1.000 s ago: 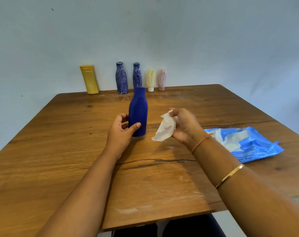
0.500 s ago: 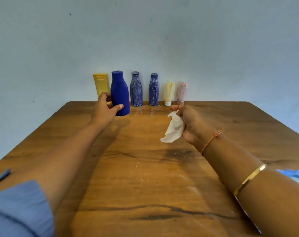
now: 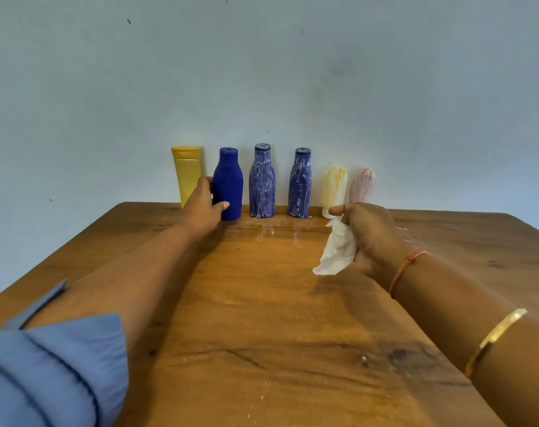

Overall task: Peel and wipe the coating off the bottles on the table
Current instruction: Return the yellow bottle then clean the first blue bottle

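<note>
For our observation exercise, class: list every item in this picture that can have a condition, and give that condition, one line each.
Yellow tube: upright, no coating.
Plain blue bottle: upright, no coating, gripped by left hand.
First streaked blue bottle: upright, white-streaked.
Second streaked blue bottle: upright, white-streaked.
Pale yellow bottle: upright, coated.
Pink bottle: upright, coated.
Wipe: crumpled, pinched by right hand.
Table: white residue smeared near the bottles.

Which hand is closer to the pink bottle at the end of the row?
Right. The right hand, holding a wipe, is just in front of the pink bottle; the left hand grips the plain blue bottle farther along the row.
</note>
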{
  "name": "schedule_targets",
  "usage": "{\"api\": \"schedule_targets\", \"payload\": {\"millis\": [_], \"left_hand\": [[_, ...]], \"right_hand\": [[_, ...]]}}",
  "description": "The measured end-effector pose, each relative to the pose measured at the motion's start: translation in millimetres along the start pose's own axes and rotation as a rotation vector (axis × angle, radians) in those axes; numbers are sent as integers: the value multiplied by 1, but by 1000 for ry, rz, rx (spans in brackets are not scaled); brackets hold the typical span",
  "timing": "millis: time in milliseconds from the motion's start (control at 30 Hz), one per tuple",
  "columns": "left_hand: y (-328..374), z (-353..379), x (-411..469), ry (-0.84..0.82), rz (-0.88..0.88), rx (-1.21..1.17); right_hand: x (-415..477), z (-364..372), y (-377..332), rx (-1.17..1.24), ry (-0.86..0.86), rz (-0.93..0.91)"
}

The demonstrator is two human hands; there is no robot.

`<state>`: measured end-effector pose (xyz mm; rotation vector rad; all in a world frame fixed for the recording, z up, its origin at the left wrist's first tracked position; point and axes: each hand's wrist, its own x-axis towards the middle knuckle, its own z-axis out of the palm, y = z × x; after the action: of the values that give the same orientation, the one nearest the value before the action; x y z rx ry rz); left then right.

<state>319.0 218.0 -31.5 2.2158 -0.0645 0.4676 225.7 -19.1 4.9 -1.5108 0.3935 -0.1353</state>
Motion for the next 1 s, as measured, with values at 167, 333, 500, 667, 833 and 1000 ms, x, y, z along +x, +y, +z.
{"api": "schedule_targets", "payload": {"millis": [167,333,500,667,833,1000], "left_hand": [[-8,9,17,-46,4,19],[-17,18,29,-40,-1,17],[-23,18,40,-37,-29,14],[-25,20,43,-43,-31,17],[-25,20,43,-48,-27,9],[-25,19,45,-54,-24,-11]], "right_hand": [[17,10,-2,-49,-2,-35],[28,20,-6,-67,-22,-64],[31,25,-4,-47,-37,-71],[34,26,1,-25,-38,-60],[35,29,3,-40,-44,-44],[34,29,3,-36,-43,-57]]}}
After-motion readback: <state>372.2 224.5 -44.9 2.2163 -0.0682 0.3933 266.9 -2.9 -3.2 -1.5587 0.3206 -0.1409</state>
